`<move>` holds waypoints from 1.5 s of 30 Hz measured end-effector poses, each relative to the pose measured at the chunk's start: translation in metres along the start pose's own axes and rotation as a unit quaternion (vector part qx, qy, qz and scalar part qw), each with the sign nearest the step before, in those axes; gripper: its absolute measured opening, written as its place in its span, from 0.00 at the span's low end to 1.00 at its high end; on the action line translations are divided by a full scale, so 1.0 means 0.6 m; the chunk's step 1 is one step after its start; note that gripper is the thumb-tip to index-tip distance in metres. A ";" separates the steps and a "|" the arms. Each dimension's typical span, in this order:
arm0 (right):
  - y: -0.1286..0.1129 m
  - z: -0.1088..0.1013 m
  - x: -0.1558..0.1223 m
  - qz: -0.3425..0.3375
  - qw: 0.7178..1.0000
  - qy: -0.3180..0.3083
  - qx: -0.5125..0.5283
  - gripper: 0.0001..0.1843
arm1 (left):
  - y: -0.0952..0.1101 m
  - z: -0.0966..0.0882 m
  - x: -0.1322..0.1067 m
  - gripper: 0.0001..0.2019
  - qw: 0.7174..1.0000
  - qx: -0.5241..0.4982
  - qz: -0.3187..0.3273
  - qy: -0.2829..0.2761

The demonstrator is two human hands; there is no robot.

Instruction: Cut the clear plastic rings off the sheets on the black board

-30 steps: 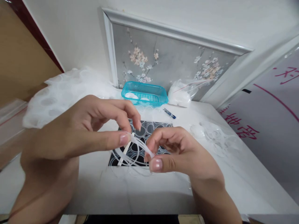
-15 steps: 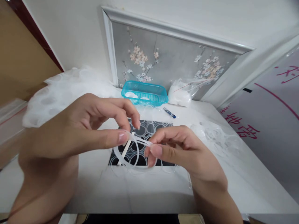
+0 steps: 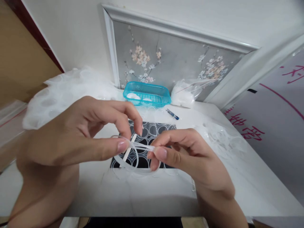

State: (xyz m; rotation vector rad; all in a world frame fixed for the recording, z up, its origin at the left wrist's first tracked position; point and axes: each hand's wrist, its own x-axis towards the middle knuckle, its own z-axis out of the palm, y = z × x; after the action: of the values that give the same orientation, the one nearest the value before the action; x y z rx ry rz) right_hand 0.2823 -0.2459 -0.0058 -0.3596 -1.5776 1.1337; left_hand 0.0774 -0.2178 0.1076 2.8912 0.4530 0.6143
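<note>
Both hands hold a thin, translucent white plastic ring (image 3: 135, 158) above the table. My left hand (image 3: 78, 133) pinches its left side between thumb and forefinger. My right hand (image 3: 187, 155) pinches the right side, fingers curled. The ring is folded, with loops hanging below my fingers. A small white stick (image 3: 128, 151) lies under it on a black mat with circle pattern (image 3: 152, 133).
A turquoise basket (image 3: 147, 95) with white pieces stands at the back by a framed flower picture (image 3: 171, 60). A plastic bag of white parts (image 3: 184, 95), a blue pen (image 3: 172, 114), clear rings (image 3: 220, 139) at right, and a white sheet pile (image 3: 64, 91) at left.
My right hand has turned and moved slightly up toward the left hand, shortening the stretch of ring between them. The hanging loop has shifted a little lower.
</note>
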 end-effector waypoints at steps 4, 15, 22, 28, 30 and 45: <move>-0.001 0.003 -0.001 -0.016 1.000 0.004 -0.011 0.08 | -0.002 0.001 -0.003 0.08 1.000 -0.003 -0.001 -0.002; -0.004 0.001 -0.004 -0.014 1.000 -0.006 -0.011 0.09 | -0.002 0.002 -0.003 0.08 1.000 0.012 -0.001 -0.011; -0.003 0.001 -0.003 -0.030 0.999 -0.007 -0.016 0.06 | -0.003 0.004 -0.004 0.07 1.000 0.018 -0.011 -0.016; -0.003 0.002 -0.003 -0.027 1.000 -0.009 0.004 0.06 | 0.004 0.007 0.000 0.07 0.999 0.018 -0.026 -0.028; -0.006 0.002 -0.002 -0.025 1.000 -0.011 0.004 0.06 | 0.003 0.008 0.000 0.07 0.999 0.019 -0.025 -0.030; -0.003 0.001 -0.002 -0.007 0.999 -0.013 0.040 0.08 | 0.005 0.008 0.002 0.08 0.996 0.054 -0.050 -0.057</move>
State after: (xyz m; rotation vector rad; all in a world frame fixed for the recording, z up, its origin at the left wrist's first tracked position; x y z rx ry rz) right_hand 0.2825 -0.2478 -0.0049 -0.2812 -1.5495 1.1899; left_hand 0.0810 -0.2206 0.1043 2.9629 0.6300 0.4188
